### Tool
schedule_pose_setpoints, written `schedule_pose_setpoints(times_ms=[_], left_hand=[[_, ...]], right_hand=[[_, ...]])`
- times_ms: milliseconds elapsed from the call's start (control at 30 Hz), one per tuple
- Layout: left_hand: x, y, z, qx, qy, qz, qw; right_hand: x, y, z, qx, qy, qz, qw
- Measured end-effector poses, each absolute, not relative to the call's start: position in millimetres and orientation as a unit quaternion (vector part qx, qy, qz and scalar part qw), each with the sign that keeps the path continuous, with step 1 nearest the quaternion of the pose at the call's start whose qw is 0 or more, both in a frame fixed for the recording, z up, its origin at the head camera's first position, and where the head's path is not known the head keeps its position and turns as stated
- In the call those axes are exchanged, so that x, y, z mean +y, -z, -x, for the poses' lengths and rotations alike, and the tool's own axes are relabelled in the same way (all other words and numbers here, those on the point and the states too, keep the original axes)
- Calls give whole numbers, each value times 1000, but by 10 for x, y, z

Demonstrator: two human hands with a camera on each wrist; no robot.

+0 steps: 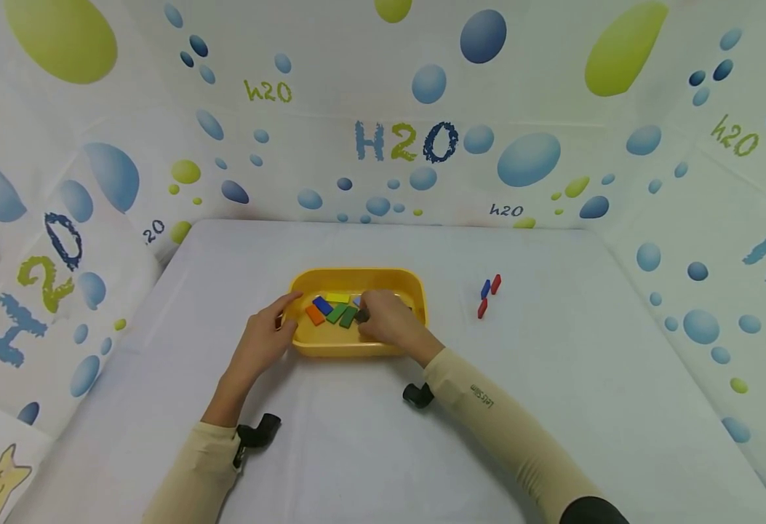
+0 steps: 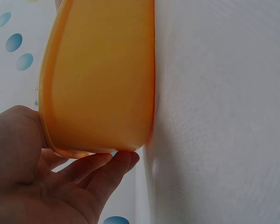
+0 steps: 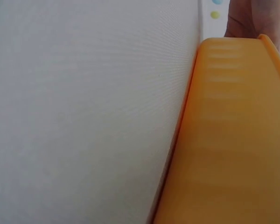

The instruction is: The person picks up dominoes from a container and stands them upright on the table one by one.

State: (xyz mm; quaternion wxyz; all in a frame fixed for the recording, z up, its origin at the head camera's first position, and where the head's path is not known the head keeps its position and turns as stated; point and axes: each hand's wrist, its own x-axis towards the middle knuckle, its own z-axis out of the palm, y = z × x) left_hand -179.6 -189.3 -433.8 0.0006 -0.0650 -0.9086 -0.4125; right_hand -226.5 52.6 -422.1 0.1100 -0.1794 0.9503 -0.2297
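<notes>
A yellow plastic tray [image 1: 350, 350] stands on the table with several small flat blocks inside: orange [image 1: 315, 314], blue [image 1: 323, 306], yellow [image 1: 338, 298] and green [image 1: 337, 313] ones among them. My left hand [image 1: 270, 331] holds the tray's left end; in the left wrist view its thumb lies along the rim and its fingers [image 2: 109, 170] bend against the end wall. Over the tray's right half, my right hand [image 1: 389, 318] reaches down among the blocks, a dark piece [image 1: 361, 315] at its fingers. Whether they pinch it, I cannot tell. The right wrist view shows only the tray's outer wall [image 3: 233, 140] and the left hand beyond.
To the right of the tray, a blue block [image 1: 485, 289] and two red blocks, one [image 1: 496, 284] farther back and one [image 1: 482, 308] nearer, stand close together on the white tabletop [image 1: 356, 437]. A printed sheet with bubbles [image 1: 428, 84] rises behind and at both sides.
</notes>
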Motion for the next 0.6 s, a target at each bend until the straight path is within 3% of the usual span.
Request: schedule_pose_setpoints(times_ms=[600], left_hand=[[-1893, 4337, 1791, -909, 411, 66, 0]], right_hand=[[534, 4226, 2243, 952, 226, 191, 77]])
